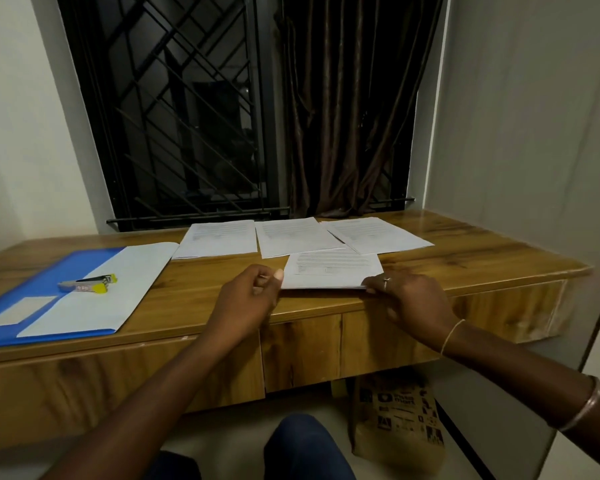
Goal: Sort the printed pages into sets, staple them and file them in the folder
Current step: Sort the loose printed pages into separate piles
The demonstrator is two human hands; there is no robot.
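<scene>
Folder (49, 271): left part cut by picture edge.
Stapler (89, 284) on it: blurred, label unreadable.
Front stack (333, 268), surface (482, 258) front edge: near corners covered by left hand (253, 296), right hand (409, 303); print illegible, sheet count unclear.
Paper bag (399, 420) below: top hidden.

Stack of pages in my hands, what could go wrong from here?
The stack, held by left hand and right hand, overlaps the middle pile, so sets could mix. It lies near the desk edge and may slide off. The stapler sits on the open folder, blocking filing.
</scene>
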